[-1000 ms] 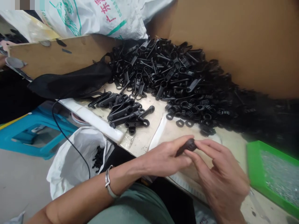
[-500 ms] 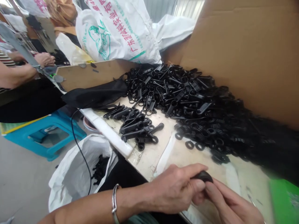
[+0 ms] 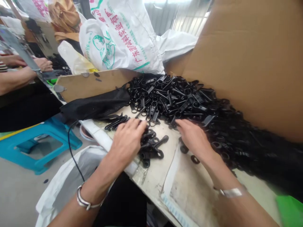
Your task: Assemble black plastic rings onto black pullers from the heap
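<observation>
Black parts [image 3: 162, 142] lie in a small group by the left hand [image 3: 127, 138] and in a heap [image 3: 165, 94] beyond. The hands, joined over one piece a moment ago, are now apart: the left loosely curled, the right hand [image 3: 194, 137] half open at the heap's edge. Whether either grips anything, I cannot tell. Black cloth [image 3: 97, 102] and cardboard [image 3: 248, 63] hem the heap.

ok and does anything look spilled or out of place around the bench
Possibly: one small dark piece lies alone on the floor, left of the white sack, as if dropped. The large black heap looks loose, but its parts all seem to lie on the table. I see no clear damage.
</observation>
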{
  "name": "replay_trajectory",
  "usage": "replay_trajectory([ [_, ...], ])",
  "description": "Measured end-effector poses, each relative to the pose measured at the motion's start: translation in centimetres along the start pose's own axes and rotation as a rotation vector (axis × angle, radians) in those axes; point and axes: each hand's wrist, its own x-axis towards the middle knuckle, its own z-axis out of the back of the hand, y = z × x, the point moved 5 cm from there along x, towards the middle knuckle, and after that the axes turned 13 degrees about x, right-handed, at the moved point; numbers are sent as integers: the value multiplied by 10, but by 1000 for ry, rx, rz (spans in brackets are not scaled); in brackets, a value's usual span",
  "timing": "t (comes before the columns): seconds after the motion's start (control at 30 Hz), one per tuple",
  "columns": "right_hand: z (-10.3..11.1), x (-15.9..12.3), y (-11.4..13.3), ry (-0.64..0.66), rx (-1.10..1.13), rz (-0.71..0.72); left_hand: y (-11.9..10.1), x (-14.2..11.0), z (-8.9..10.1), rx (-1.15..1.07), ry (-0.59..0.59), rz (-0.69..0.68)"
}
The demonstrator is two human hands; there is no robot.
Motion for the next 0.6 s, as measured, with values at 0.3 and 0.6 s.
replay_trajectory([
  [0.3, -14, 70, -12, -96, -163, -279, 34, 13, -16, 67, -62, 82],
  [0.6, 29, -55, 12, -288, 319, -95, -75, -7, 10, -798, -154, -92],
])
